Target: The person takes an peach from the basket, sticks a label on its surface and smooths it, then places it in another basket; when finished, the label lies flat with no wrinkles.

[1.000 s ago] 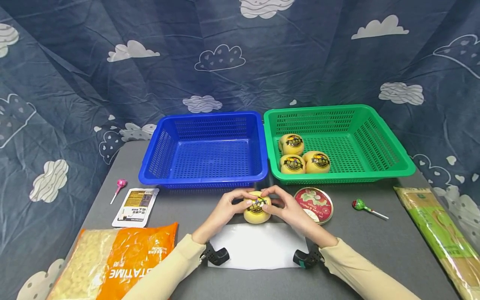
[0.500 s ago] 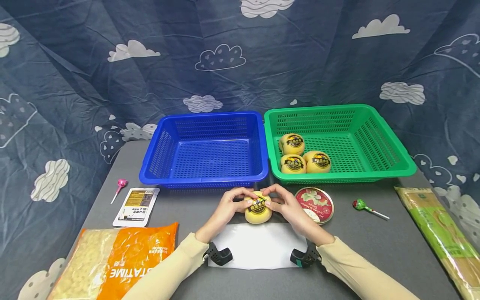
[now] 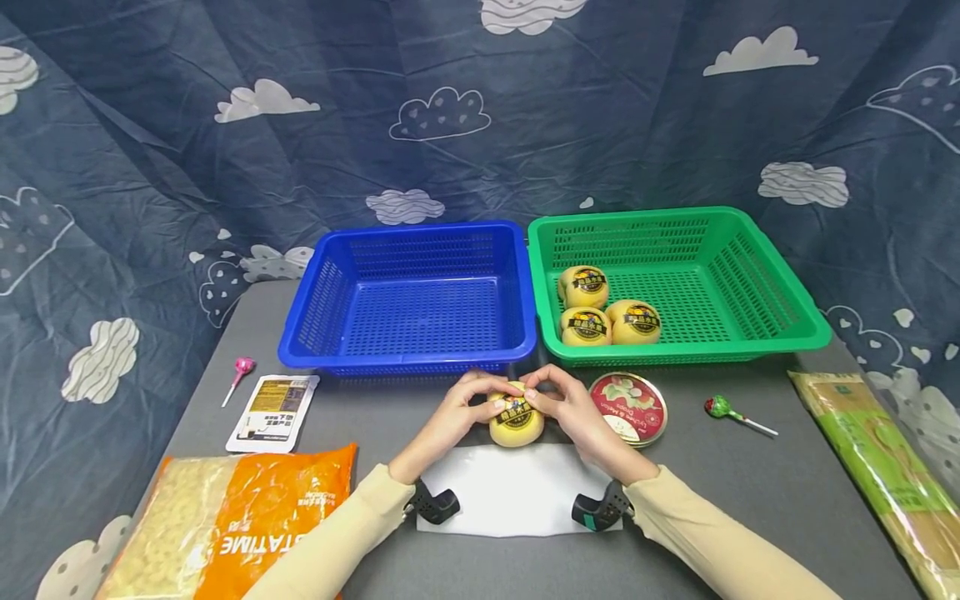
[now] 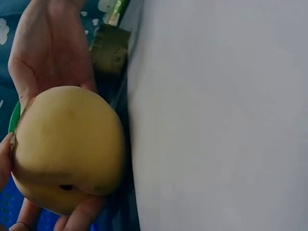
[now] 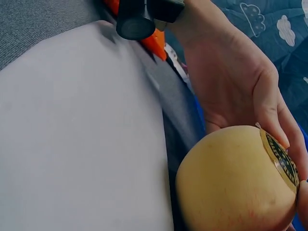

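A yellow apple [image 3: 517,435] with a black-and-gold sticker on its front is held between both hands, at the far edge of a white sheet [image 3: 517,493]. My left hand [image 3: 467,406] grips its left side, thumb by the sticker. From the right, my right hand [image 3: 570,408] curls round the top, thumb and fingertips at the sticker's upper edge. The right wrist view shows the sticker [image 5: 281,159] lying over the apple's curve, with the left hand [image 5: 231,72] behind. In the left wrist view the right hand [image 4: 53,53] backs the apple [image 4: 70,139]; the sticker is hidden there.
A blue basket [image 3: 408,362] and a green basket [image 3: 690,352] stand behind, the green one holding several stickered apples [image 3: 634,323]. A round red tin [image 3: 630,408] and lollipop [image 3: 720,407] lie right. At left are a pouch [image 3: 273,414], pasta bag [image 3: 232,525] and pink lollipop [image 3: 242,367].
My right wrist has shifted slightly left, and the right thumb has moved up and inward along the sticker. The left hand keeps its hold; the apple has barely moved.
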`<state>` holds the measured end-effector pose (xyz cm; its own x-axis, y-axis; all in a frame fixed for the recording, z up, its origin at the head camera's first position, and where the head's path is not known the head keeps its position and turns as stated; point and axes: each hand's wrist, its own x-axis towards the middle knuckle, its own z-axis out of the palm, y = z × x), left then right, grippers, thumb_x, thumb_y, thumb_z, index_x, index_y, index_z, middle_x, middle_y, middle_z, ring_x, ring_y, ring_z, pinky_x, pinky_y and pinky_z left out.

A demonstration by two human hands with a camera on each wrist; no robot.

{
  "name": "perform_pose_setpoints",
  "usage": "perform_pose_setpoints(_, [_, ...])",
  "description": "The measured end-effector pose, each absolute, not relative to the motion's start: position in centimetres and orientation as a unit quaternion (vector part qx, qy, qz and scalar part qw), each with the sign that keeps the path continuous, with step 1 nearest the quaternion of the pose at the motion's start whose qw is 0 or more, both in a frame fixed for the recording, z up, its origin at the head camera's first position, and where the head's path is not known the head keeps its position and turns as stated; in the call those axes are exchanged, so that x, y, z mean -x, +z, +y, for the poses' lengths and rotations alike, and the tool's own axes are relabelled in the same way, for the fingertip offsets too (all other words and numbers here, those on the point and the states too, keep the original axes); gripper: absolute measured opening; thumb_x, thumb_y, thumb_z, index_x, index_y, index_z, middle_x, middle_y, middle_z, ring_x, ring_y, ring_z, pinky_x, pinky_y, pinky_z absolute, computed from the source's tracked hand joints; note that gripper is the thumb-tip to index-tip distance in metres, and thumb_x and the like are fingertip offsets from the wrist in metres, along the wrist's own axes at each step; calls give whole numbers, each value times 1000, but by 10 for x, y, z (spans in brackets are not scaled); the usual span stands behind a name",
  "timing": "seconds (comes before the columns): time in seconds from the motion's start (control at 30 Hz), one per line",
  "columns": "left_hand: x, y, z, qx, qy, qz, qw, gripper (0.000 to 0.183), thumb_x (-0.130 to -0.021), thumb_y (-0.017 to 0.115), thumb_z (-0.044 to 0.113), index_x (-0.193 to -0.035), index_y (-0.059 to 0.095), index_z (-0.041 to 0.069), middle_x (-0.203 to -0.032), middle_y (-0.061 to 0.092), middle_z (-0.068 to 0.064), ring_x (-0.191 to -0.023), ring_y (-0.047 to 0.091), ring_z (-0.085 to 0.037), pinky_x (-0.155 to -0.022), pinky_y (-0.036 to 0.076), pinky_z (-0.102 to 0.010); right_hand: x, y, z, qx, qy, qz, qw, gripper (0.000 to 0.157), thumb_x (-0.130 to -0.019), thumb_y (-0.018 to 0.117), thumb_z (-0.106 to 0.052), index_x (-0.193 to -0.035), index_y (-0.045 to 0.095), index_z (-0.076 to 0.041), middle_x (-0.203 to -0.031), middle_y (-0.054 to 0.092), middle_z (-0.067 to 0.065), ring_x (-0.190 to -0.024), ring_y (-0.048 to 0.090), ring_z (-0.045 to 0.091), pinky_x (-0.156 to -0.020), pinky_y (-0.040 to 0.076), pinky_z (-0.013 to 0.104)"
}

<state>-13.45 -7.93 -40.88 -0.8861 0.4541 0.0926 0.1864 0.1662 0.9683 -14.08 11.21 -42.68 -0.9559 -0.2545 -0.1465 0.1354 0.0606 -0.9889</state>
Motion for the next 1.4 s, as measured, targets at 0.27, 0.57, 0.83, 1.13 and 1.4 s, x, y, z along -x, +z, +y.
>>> perform_pose_setpoints(0.27, [135, -408, -81, -216, 601, 763, 100, 24, -86, 56, 2, -108, 63, -1, -112, 55, -12, -105, 45, -22, -88, 36, -49, 139, -426, 119, 56, -683, 707, 171, 26, -88, 55, -4, -111, 48, 3, -125, 48, 17, -102, 52, 24, -80, 45, 29])
perform_pose_setpoints(0.57, [135, -411, -80, -237, 574, 782, 62, 24, -85, 59, 3, -108, 64, -2, -113, 55, -15, -108, 46, -26, -92, 34, -39, 131, -424, 115, 117, -610, 771, 141, 41, -84, 63, -13, -118, 43, -2, -123, 46, 17, -107, 49, 30, -83, 45, 36])
perform_pose_setpoints(0.83, [139, -420, -82, -257, 565, 782, 52, 24, -86, 59, 6, -109, 64, 0, -114, 54, -13, -109, 46, -25, -93, 34, -38, 127, -423, 112, 136, -581, 797, 97, 50, -72, 74, -4, -115, 47, -3, -125, 47, 17, -107, 49, 33, -86, 44, 42])
perform_pose_setpoints(1.13, [150, -445, -89, -252, 564, 777, 122, 45, -76, 73, 19, -119, 61, 16, -123, 46, 2, -114, 40, -14, -95, 34, -41, 132, -426, 123, 92, -657, 727, 178, 42, -78, 65, 1, -117, 51, -5, -136, 39, 13, -114, 43, 37, -81, 47, 40])
perform_pose_setpoints(1.4, [150, -439, -91, -256, 578, 758, 161, 50, -75, 72, 7, -123, 57, 10, -130, 41, -7, -119, 34, -21, -92, 37, -44, 133, -426, 127, 92, -674, 708, 191, 35, -84, 60, -6, -118, 51, -2, -132, 43, 14, -113, 47, 31, -87, 43, 38])
